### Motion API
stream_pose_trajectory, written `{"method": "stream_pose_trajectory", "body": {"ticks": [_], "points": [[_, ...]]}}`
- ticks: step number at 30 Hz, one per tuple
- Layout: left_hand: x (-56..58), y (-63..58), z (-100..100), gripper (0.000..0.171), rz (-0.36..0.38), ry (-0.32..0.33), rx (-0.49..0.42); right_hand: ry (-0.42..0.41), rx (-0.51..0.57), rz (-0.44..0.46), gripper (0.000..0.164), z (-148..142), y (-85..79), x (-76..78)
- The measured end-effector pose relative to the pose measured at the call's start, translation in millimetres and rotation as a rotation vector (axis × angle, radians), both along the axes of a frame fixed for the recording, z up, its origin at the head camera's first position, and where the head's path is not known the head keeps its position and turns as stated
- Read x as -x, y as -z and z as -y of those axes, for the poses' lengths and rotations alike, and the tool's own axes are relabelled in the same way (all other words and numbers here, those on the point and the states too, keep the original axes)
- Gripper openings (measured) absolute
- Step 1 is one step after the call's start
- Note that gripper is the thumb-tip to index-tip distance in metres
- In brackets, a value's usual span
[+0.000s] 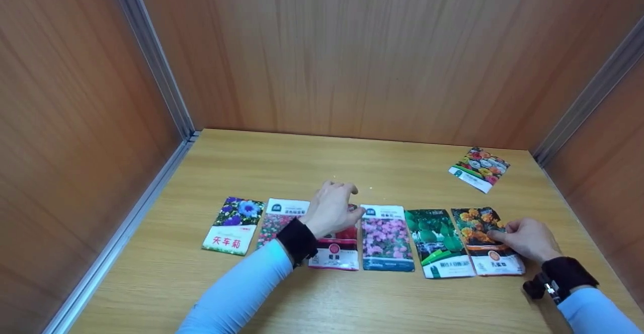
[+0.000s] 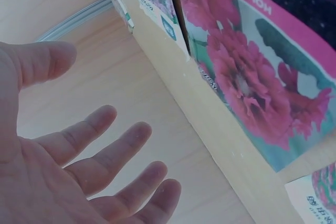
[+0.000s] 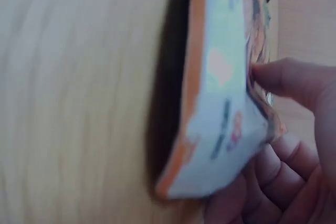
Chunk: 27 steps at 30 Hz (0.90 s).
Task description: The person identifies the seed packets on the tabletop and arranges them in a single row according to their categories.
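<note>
My right hand [image 1: 533, 238] pinches the right edge of a seed packet with orange flowers [image 1: 495, 263], the last one in a row. In the right wrist view, the thumb presses on the front of this packet [image 3: 220, 103] while the fingers curl behind it, and a dark shadow runs along its far edge. My left hand [image 1: 329, 208] hovers over a hollyhock seed packet [image 1: 334, 258] with its fingers spread loosely and nothing in them. The left wrist view shows this packet's red blooms [image 2: 247, 77] beyond the open fingers; in the head view the hand covers its upper part.
Also in the row lie a blue-flower packet [image 1: 234, 228], a reddish-flower packet [image 1: 274, 223] partly behind the left hand, a pink-flower packet [image 1: 387, 238] and a green-leaf packet [image 1: 440, 238]. A mixed-flower packet [image 1: 480, 168] lies apart at the back right. Wood-grain panels [image 1: 352, 57] enclose the table.
</note>
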<state>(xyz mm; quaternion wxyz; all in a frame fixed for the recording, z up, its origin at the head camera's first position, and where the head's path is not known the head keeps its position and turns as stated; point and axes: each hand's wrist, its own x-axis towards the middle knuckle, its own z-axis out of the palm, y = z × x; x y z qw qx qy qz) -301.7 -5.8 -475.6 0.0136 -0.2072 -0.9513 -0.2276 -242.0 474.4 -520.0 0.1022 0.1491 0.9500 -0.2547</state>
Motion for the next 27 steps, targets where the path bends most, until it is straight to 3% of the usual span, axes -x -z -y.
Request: {"method": "stream_pose_trajectory", "body": {"ticks": [5, 9, 13, 17, 20, 23, 27], "points": [[0.0, -3.4, 0, 0.049, 0.001, 0.003, -0.036, -0.040, -0.192, -0.069, 0.055, 2, -2.9, -0.6], [-0.1, -4.6, 0, 0.048, 0.002, 0.004, -0.049, -0.090, -0.349, -0.212, 0.059, 12, -4.6, -3.4], [-0.5, -5.9, -1, 0.047, 0.020, -0.003, -0.055, -0.219, -0.353, -0.299, 0.089, 39, -4.6, -7.8], [-1.2, -7.1, -1, 0.047, 0.031, -0.019, -0.055, -0.447, -0.256, -0.257, 0.118, 76, -0.7, -13.9], [-1.4, -7.6, -1, 0.047, 0.036, -0.024, -0.051, -0.574, -0.247, -0.189, 0.120, 97, 4.4, -19.8], [-1.8, -7.8, -3, 0.047, 0.043, -0.022, -0.053, -0.606, -0.292, -0.127, 0.118, 109, 8.1, -23.6], [-1.8, -6.5, -4, 0.047, 0.054, -0.032, -0.048, -0.588, -0.317, -0.079, 0.119, 116, 9.2, -24.9]]}}
